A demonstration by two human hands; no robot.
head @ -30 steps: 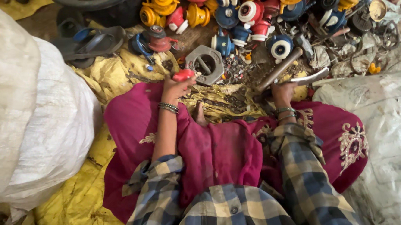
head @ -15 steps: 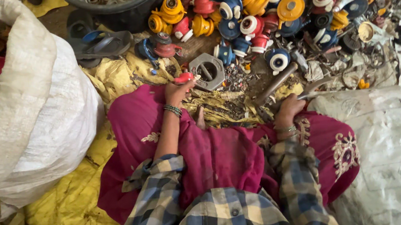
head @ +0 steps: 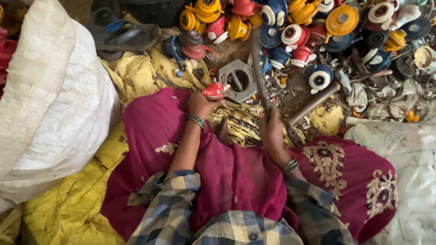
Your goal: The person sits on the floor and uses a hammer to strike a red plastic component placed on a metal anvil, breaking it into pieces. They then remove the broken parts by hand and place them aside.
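My left hand (head: 200,103) grips a small red round part (head: 213,90) and holds it against a grey metal block with a round hole (head: 238,79). My right hand (head: 272,129) is closed on the handle of a long thin metal tool (head: 258,67), which is raised and blurred, pointing up over the block. Both wrists wear bangles. My magenta cloth-covered lap (head: 231,172) lies below the hands.
A heap of yellow, red, blue and white round parts (head: 317,15) fills the top right. A metal rod (head: 312,104) lies by it. A large white sack (head: 40,103) stands left, sandals (head: 122,35) behind it, a yellow sheet (head: 67,217) underneath, and a white sack (head: 423,175) lies right.
My right hand has left the ground on the right, taken up the long metal tool and swung it upward. My left hand keeps the red part at the grey block.
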